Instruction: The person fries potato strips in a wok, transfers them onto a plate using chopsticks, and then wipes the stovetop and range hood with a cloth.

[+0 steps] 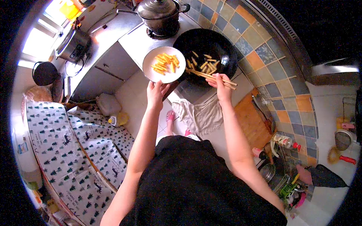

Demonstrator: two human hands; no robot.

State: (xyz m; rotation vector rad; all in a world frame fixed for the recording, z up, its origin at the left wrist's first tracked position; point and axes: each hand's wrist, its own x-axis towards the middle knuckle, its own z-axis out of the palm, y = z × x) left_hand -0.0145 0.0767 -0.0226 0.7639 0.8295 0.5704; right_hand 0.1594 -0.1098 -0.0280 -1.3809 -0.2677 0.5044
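My left hand [157, 92] grips the near rim of a white plate [151, 56], holding it close to the wok's left edge. Golden strips that look like French fries [166, 63] lie on the plate. In my right hand [221, 84] is a pair of wooden chopsticks [205, 74], their tips reaching into the black wok [222, 43]. Several more browned fries [209, 67] rest in the bottom of the wok. Whether the chopsticks pinch a fry, I cannot tell.
A lidded metal pot [158, 22] stands on the stove behind the plate. On the left counter is an electric cooker [73, 43]. A pale cloth [198, 116] hangs below the wok. Bottles and utensils crowd the right counter, beside a wooden board [252, 118].
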